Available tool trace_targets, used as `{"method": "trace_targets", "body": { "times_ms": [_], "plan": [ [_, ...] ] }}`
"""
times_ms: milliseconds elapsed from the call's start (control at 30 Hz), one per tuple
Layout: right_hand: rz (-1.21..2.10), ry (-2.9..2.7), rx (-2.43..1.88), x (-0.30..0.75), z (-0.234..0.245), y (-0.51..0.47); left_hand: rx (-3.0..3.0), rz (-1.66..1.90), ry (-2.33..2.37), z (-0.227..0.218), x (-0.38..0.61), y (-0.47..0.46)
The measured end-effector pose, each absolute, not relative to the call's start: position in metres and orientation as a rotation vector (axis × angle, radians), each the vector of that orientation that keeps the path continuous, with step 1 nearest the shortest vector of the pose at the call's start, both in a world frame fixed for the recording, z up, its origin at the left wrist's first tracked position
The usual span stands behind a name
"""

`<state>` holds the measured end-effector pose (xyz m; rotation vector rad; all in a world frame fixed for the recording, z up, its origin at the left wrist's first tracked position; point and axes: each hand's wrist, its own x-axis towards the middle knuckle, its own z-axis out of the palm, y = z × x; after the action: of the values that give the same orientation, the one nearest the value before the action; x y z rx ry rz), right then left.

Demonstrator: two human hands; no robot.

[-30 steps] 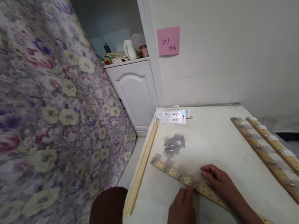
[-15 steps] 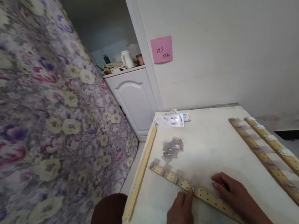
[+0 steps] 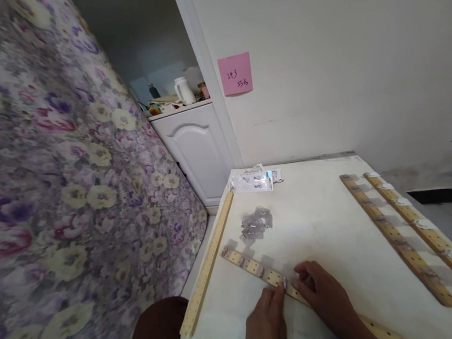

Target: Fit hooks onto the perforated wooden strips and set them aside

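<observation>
A pale perforated wooden strip [image 3: 253, 267] lies slantwise on the table, with small metal hooks along its far part. My left hand [image 3: 266, 323] rests at its near edge, fingertips pressed together on a metal hook [image 3: 284, 282] standing on the strip. Over the strip, just right of that hook, is my right hand [image 3: 324, 294]. Its thumb and fingers are curled together; whether something small is between them is hidden. The right hand and forearm cover part of the strip. Beyond it lies a pile of small clear packets with metal pieces [image 3: 256, 223].
Another perforated strip [image 3: 207, 269] runs along the table's left edge. On the right lie two strips fitted with pieces, a darker one [image 3: 400, 242] and a paler one [image 3: 433, 238]. Clear packaging [image 3: 252, 182] sits at the back. A floral curtain [image 3: 57, 189] hangs at left.
My right hand has moved left along the strip, close to the hook at my left fingertips. My left hand stays at the hook. The whole view has shifted slightly.
</observation>
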<state>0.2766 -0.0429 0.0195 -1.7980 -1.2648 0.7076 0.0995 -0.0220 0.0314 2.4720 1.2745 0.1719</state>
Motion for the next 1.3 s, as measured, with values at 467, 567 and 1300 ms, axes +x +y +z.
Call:
{"method": "trace_targets", "body": {
  "times_ms": [467, 567, 1300],
  "plan": [
    [0.674, -1.247, -1.856, 0.275, 0.011, -0.038, 2.436, 0.378, 1.182, 0.019, 0.092, -0.019],
    [0.699, -1.206, -1.778, 0.28, 0.005, -0.041, 2.38, 0.569, 1.045, 0.024, 0.09, -0.02],
    [0.824, -1.214, -1.761, 0.296, 0.009, -0.04, 2.531, 0.321, 1.673, 0.07, 0.111, 0.15]
  ]
}}
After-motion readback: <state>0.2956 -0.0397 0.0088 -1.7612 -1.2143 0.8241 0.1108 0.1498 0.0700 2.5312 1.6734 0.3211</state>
